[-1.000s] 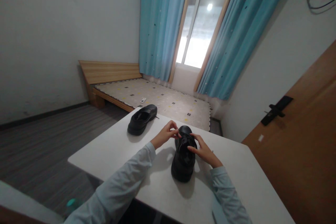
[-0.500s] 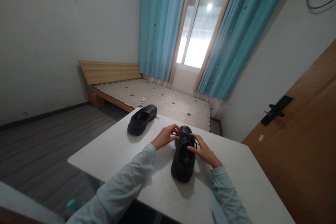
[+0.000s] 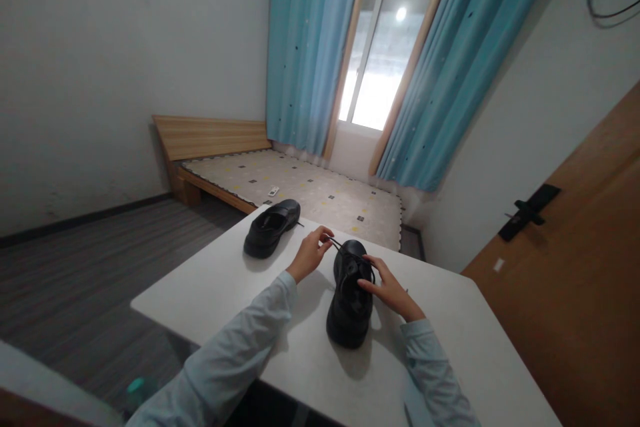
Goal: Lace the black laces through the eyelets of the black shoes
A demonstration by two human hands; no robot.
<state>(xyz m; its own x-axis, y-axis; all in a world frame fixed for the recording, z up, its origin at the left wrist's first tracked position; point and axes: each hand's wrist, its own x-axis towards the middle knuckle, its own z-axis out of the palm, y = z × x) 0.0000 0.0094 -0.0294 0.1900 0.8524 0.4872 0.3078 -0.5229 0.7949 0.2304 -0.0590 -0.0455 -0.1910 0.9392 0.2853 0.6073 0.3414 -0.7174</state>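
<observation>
Nearest you, your pale sleeves come up from the bottom edge onto the white table (image 3: 440, 347). Between them stands a black shoe (image 3: 351, 303), upright on its sole, heel toward you and toe pointing to 12 o'clock. Your right hand (image 3: 390, 289) rests at the shoe's 3 o'clock side, fingers (image 3: 369, 283) pressed together on the lacing, thumb lying along the upper; whether it actually nips a lace is too small to tell. Your left hand (image 3: 309, 254) sits at about 10 o'clock from the shoe, lifted off the tabletop — thumb and forefinger pinching a black lace (image 3: 336, 244) that runs taut from the fingertips down to the shoe's toe end.

Farther out at 11 o'clock, near the table's far-left edge, a second black shoe (image 3: 271, 228) lies well apart from the first, its own lace end trailing off to its right. Beyond the table, at 12 o'clock, a low wooden bed (image 3: 210, 140) with a patterned mattress stands under blue curtains (image 3: 305, 53) and a bright window — and at 3 o'clock a brown door (image 3: 585, 280).
</observation>
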